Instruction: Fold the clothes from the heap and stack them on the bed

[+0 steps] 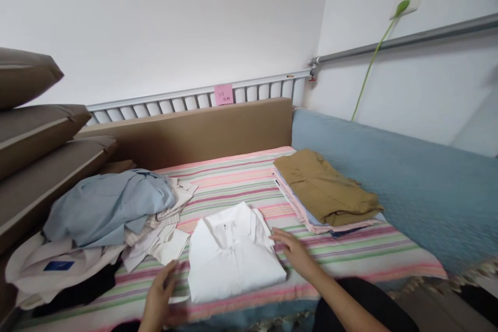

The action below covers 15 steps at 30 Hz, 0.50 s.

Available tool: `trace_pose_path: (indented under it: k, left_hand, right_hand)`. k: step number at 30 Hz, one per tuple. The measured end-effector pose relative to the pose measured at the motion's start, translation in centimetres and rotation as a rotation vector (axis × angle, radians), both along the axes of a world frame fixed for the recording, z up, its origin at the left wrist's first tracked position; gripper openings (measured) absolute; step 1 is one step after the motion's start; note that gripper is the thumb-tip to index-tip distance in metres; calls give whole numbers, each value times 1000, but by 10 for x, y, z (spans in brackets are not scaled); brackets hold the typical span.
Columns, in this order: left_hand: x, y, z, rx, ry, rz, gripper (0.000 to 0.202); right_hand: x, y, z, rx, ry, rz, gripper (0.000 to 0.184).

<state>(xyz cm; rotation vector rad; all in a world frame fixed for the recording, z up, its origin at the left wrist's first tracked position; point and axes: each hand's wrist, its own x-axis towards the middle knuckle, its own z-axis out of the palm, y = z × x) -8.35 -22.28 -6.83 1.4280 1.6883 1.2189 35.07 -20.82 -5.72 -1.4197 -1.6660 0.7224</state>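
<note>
A white shirt point(235, 264) lies folded into a rectangle on a striped cloth point(233, 181), its collar toward the far side. Beside its left edge is my left hand point(160, 290), thumb and fingers apart and nothing in it. At the shirt's right edge my right hand point(293, 251) stretches its fingers out near the sleeve fold; whether they touch the fabric I cannot tell. It holds nothing.
Folded clothes with olive-brown trousers point(324, 187) on top are stacked at right. A loose heap with a light-blue garment point(112, 205) lies left, before stacked brown cushions point(50, 166). A radiator point(171, 106) stands behind the brown backrest point(202, 132); a blue-covered armrest point(373, 166) bounds the right.
</note>
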Motion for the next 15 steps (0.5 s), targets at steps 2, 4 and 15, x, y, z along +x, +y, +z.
trace_pose_path:
  k: [2,4,15]
  left_hand:
    - [-6,-10,-4,-47,-64,128,43]
    - [2,-15,4,-125,-177,206,46]
    - [73,18,49,-348,-341,83,45]
  right_hand:
    - [2,4,4,-127,119,-133,39]
    - [-3,9,13,-266,165,-220,36]
    - [-32,43,22,-482,-8,-308,14]
